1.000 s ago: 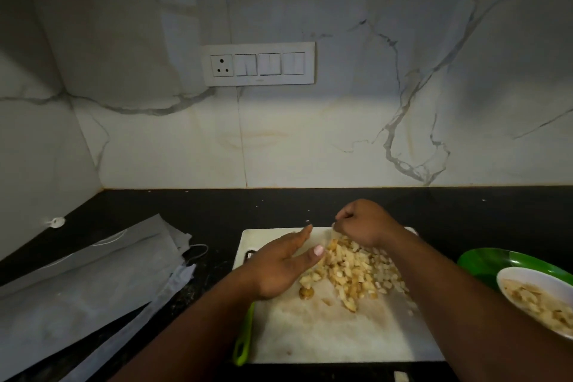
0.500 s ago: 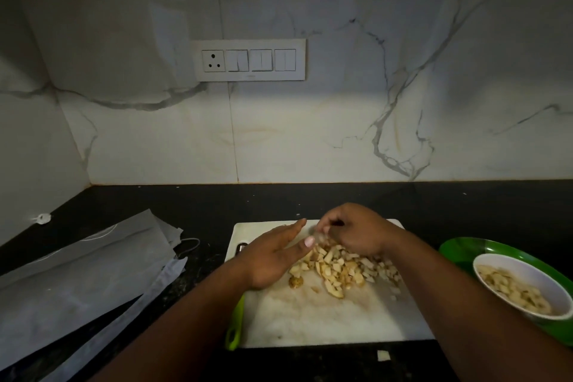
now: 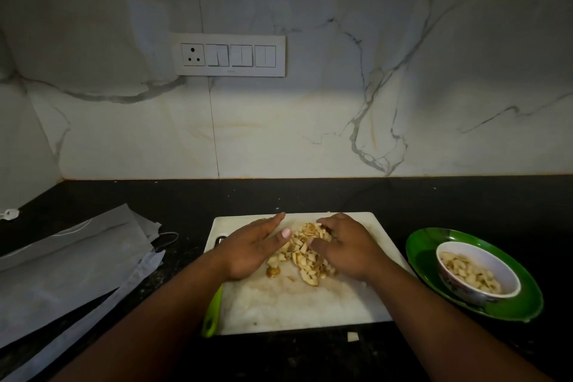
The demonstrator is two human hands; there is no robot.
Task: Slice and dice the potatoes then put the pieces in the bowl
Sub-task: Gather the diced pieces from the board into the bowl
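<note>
- Both hands bracket the diced potato: the left hand (image 3: pixel 248 250) lies open with straight fingers against the pile's left edge, while the right hand (image 3: pixel 344 246) cups over its right side, fingers bent down into the pieces but holding nothing lifted.
- Head view: the pile (image 3: pixel 302 250) sits on the far half of a white board (image 3: pixel 294 304), which lies on a dark counter (image 3: pixel 310 195).
- Half a second ago the right hand was bunched above the pile near the left thumb; now it has spread and dropped onto the pieces, and the pile looks tighter.
- My reading: cutting is over for this batch, and the hands are gathering it for a scoop.
- To the right, well apart from the board, a bowl (image 3: pixel 502 260) already holding some dice stands on a green plate (image 3: pixel 434 242).
- One stray piece (image 3: pixel 352 336) lies on the counter in front of the board.
- Grey bags (image 3: pixel 71 263) lie at the left.
</note>
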